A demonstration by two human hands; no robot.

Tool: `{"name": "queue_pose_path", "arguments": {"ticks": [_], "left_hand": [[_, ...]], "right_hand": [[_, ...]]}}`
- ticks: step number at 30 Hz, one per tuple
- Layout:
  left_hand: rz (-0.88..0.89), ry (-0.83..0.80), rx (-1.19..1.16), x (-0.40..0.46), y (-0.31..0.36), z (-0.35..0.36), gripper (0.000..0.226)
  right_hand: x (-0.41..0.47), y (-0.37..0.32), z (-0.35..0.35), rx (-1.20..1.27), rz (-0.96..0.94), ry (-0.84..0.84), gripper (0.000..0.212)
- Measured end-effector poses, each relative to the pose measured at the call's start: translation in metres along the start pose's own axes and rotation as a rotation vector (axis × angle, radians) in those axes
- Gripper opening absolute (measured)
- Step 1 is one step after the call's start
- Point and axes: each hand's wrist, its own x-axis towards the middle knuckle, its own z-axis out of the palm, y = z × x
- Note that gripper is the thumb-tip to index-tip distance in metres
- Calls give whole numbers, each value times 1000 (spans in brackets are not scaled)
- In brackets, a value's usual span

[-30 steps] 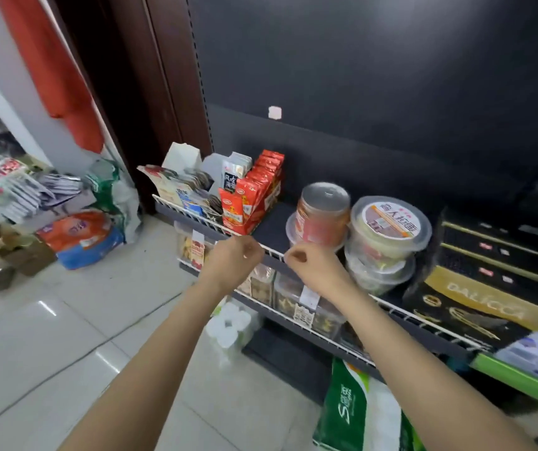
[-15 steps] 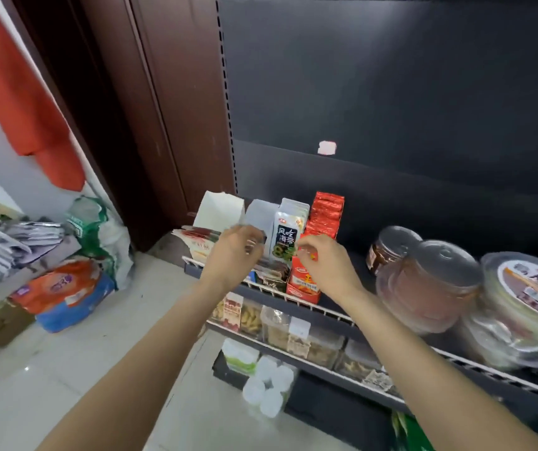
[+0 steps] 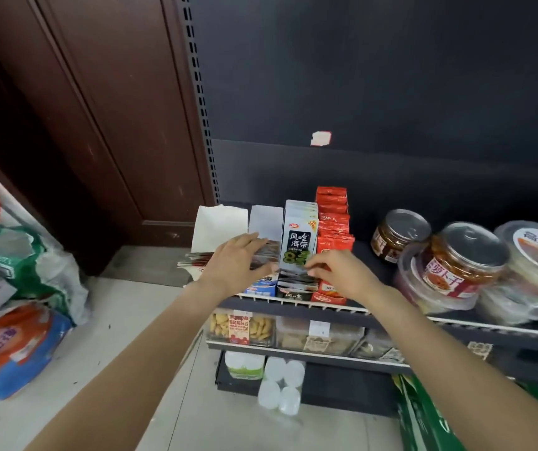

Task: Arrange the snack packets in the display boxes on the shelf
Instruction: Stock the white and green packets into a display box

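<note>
Two bare arms reach out from the bottom of the view toward a dark shelf (image 3: 391, 315) with a white wire edge. The left hand (image 3: 233, 263) lies flat with its fingers straight, resting on a pile of packets (image 3: 266, 252) that lean back in the left display box (image 3: 262, 288). The right hand (image 3: 336, 275) has its fingers bent, and the tips pinch the front of the black and white snack packets (image 3: 298, 245) in the middle box. These packets stand up in a row, one behind the other. Just to their right is a row of red packets (image 3: 334, 219), also standing in a box. Two white card flaps (image 3: 220, 227) stick up behind the left hand. Farther right on the shelf sit round jars (image 3: 466, 258) with shiny lids and a clear tub (image 3: 537, 252). Below the shelf are clear boxes of snacks (image 3: 244, 327) and some white bottles (image 3: 280, 382) on the floor. Bags (image 3: 10, 346) lie on the floor to the left. Behind it all stands a dark back wall with a small white sticker (image 3: 320, 138).
</note>
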Motion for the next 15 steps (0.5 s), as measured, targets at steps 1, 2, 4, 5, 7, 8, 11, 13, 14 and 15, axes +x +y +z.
{"name": "queue_pose_path", "arguments": {"ticks": [1, 2, 4, 5, 7, 8, 11, 13, 14, 15], "left_hand": [[5, -9, 0, 0, -1, 0, 69], [11, -15, 1, 0, -2, 0, 69], [24, -15, 2, 0, -5, -1, 69], [30, -15, 0, 0, -5, -1, 69], [31, -18, 3, 2, -6, -2, 67], [27, -24, 2, 2, -6, -2, 66], [16, -36, -30, 3, -7, -4, 63], [3, -38, -65, 3, -7, -4, 59], [-4, -38, -80, 3, -7, -4, 57], [-10, -37, -91, 3, -7, -5, 54]], "right_hand": [[0, 0, 1, -7, 1, 16, 22], [0, -1, 2, -20, 2, 33, 21], [-1, -3, 6, -77, 3, 80, 19], [-1, -4, 8, -106, 7, 112, 18], [0, -6, 12, -113, 18, 173, 14], [0, -6, 13, -83, 28, 197, 11], [-1, -4, 12, 104, 69, 234, 8], [-3, -3, 8, 183, 73, 275, 8], [-4, -2, 5, 211, 73, 310, 7], [-6, -2, 3, 232, 71, 350, 7]]}}
